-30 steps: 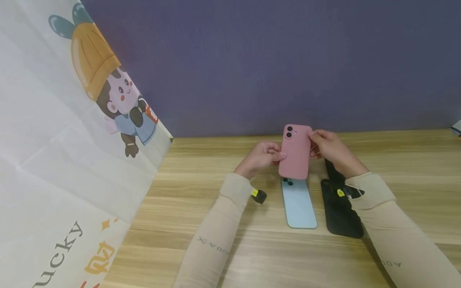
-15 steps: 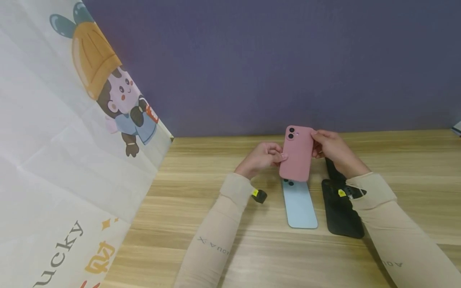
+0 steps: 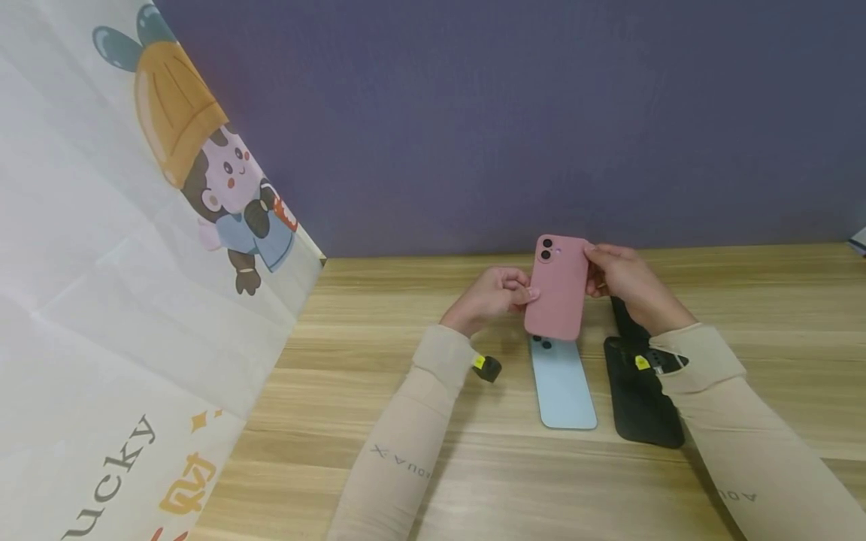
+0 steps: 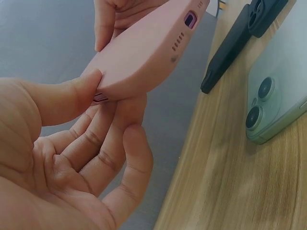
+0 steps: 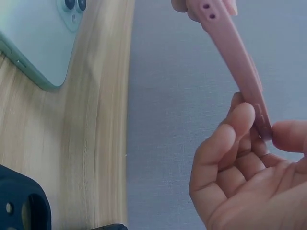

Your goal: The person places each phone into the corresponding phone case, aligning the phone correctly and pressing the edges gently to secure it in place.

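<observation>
A phone in a pink case (image 3: 558,289) is held up above the table, its back with two camera lenses facing the head camera. At its left edge my left hand (image 3: 489,297) pinches it between thumb and fingers. The right hand (image 3: 629,282) grips the upper right edge. In the left wrist view the port cutout and speaker holes of the pink case (image 4: 139,57) show at its ends. Just below the held phone lies a light blue phone (image 3: 564,387), camera side up, its top partly covered by the pink one.
A black phone case (image 3: 636,406) lies right of the light blue phone, partly under the right forearm. Behind it is another dark flat object (image 3: 628,323), half hidden by the right hand. A purple-grey wall (image 3: 473,128) backs the wooden table (image 3: 379,300); a printed white sheet (image 3: 88,225) hangs left.
The pink phone has shifted very slightly right and down since one second ago, with the right hand moving along. Both hands keep their hold; the things on the table stay where they were.
</observation>
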`<state>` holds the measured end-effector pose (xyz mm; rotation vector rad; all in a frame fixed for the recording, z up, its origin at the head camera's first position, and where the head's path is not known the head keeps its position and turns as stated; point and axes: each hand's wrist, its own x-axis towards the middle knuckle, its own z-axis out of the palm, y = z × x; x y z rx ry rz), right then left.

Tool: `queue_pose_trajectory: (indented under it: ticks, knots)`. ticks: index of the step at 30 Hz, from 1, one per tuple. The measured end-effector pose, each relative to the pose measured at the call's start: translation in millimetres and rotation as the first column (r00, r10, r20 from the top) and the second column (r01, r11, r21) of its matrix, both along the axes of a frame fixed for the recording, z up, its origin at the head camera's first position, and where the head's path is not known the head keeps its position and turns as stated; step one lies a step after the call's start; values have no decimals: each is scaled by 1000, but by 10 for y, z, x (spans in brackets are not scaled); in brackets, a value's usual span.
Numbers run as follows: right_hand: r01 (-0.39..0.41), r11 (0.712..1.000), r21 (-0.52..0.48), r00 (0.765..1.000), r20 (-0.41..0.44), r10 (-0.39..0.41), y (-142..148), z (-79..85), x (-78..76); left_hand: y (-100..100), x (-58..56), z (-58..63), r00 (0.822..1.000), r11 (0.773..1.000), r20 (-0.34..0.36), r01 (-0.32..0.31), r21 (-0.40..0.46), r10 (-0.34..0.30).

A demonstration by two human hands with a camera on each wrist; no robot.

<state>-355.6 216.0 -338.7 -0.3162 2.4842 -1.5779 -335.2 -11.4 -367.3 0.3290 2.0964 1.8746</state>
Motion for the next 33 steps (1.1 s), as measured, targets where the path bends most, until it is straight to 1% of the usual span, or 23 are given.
queue_pose_trajectory:
  ticks: [8, 12, 15, 17, 20, 25, 33]
  knots:
    - [-26, 996, 85, 1000, 18, 25, -38, 14, -3, 4, -26, -1, 998, 999, 28, -54, -6, 54]
    - [-46, 993, 110, 999, 31, 43, -56, 17, -4, 8, -33, 3, 996, 996, 28, -83, -8, 84]
    - [-66, 990, 123, 997, 45, 61, -65, 10, -4, 11, -33, 5, 994, 994, 31, -105, 11, 104]
    - [-80, 988, 135, 996, 50, 74, -70, 7, 0, 11, -33, 2, 993, 992, 38, -116, 39, 114]
    - [-99, 985, 142, 994, 51, 93, -71, -2, 3, 10, -31, -6, 991, 989, 37, -133, 63, 130]
    - [-116, 982, 151, 993, 42, 111, -69, -9, 12, 4, -29, -4, 988, 986, 27, -153, 61, 152]
    - [-150, 979, 140, 988, 44, 145, -65, -24, 17, -17, -32, -8, 987, 985, 32, -161, 63, 159]
